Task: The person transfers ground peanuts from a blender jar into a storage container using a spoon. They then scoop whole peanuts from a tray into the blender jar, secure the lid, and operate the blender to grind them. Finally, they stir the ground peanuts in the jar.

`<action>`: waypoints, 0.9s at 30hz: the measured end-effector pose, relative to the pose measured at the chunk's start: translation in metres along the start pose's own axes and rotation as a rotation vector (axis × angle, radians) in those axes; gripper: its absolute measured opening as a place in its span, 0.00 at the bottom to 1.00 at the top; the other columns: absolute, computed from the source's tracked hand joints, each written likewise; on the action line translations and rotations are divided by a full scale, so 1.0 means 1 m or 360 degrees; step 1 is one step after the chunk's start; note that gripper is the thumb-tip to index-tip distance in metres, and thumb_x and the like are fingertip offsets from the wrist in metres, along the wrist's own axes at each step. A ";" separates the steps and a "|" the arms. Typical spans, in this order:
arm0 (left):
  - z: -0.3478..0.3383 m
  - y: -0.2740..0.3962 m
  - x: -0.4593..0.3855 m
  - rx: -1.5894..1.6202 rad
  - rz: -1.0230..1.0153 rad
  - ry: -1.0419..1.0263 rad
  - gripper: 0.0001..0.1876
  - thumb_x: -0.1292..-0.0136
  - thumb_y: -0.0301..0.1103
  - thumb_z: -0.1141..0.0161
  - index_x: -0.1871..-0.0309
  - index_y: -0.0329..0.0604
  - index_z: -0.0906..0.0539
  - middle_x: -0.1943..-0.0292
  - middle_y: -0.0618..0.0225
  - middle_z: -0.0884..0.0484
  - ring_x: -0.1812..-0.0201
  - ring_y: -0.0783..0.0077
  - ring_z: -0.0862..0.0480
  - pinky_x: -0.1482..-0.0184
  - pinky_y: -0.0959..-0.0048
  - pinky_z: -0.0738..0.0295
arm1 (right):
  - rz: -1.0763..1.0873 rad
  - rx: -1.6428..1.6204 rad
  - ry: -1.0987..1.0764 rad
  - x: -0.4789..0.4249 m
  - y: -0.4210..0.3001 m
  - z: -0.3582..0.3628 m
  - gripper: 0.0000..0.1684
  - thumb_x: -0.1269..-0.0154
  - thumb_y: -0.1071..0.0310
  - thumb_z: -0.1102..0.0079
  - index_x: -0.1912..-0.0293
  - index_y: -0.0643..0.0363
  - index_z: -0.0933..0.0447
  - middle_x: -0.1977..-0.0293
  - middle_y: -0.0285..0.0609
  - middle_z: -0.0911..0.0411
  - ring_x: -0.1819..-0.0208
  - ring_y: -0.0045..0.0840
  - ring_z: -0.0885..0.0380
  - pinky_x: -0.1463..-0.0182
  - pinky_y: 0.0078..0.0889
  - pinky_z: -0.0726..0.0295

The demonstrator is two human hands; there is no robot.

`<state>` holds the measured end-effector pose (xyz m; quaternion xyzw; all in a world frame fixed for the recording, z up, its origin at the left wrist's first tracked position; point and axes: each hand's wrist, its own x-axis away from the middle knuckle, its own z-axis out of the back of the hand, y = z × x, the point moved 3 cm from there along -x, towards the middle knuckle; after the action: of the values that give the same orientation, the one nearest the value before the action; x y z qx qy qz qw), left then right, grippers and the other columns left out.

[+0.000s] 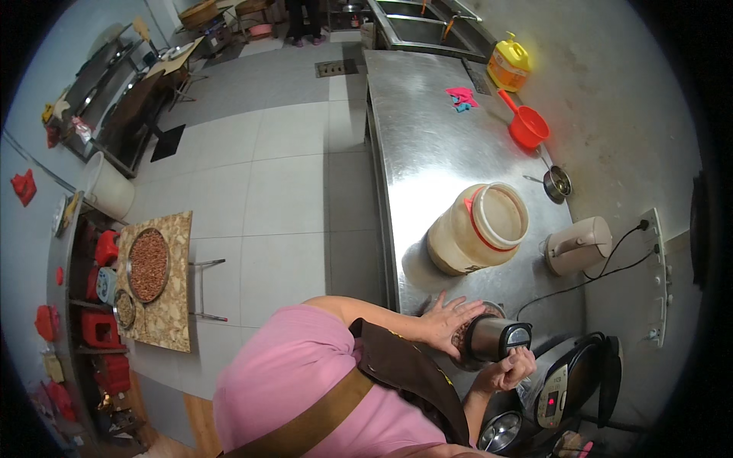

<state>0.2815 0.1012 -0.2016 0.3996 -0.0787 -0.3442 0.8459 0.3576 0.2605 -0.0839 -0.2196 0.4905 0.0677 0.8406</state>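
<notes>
Clear container point(460, 338) with reddish-brown nuts or beans stands at the counter's near edge, a metal cylinder point(487, 338) with a black top point(518, 336) above it, like a grinder's motor unit. My left hand point(449, 323) lies spread against the container's side and the cylinder's near end, fingers apart. My right hand point(509, 372) is curled at the edge of the black top; whether its fingers hold anything is hidden. A large plastic jar point(464, 237) with a pale rim and red ring stands to the left of the container on the steel counter point(418, 172).
A cream electric kettle point(578, 246) stands by the wall, its cord crossing behind the metal cylinder. A rice cooker point(552, 389) with its lid raised and a steel bowl point(500, 430) are at the right. Farther left lie a red ladle point(528, 127), a small pan point(556, 183) and cloths point(461, 98).
</notes>
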 end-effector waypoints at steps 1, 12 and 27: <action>0.001 0.000 0.000 0.0004 0.0012 -0.0008 0.71 0.61 0.60 0.20 0.17 0.57 0.56 0.16 0.63 0.55 0.20 0.37 0.48 0.30 0.19 0.55 | -0.0006 0.0001 -0.0003 0.000 0.000 -0.001 0.12 0.21 0.67 0.50 0.64 0.61 0.25 0.60 0.47 0.22 0.54 0.40 0.24 0.43 0.49 0.24; 0.000 -0.002 0.000 -0.0109 0.0046 -0.0130 0.72 0.61 0.65 0.22 0.16 0.59 0.58 0.16 0.65 0.55 0.21 0.37 0.47 0.29 0.20 0.57 | 0.0066 -0.0113 0.0112 0.004 0.007 -0.003 0.07 0.31 0.69 0.44 0.64 0.60 0.20 0.63 0.45 0.19 0.56 0.41 0.21 0.45 0.53 0.22; 0.009 0.000 -0.002 -0.0144 -0.0063 0.0021 0.71 0.63 0.67 0.22 0.17 0.56 0.52 0.17 0.66 0.51 0.22 0.42 0.43 0.32 0.18 0.52 | 0.0017 -0.0040 -0.0280 -0.058 -0.020 0.006 0.09 0.37 0.65 0.32 0.67 0.59 0.21 0.64 0.42 0.19 0.57 0.39 0.20 0.46 0.46 0.24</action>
<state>0.2765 0.0969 -0.1949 0.3647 -0.0495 -0.3614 0.8567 0.3391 0.2509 -0.0255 -0.2205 0.4151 0.0974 0.8773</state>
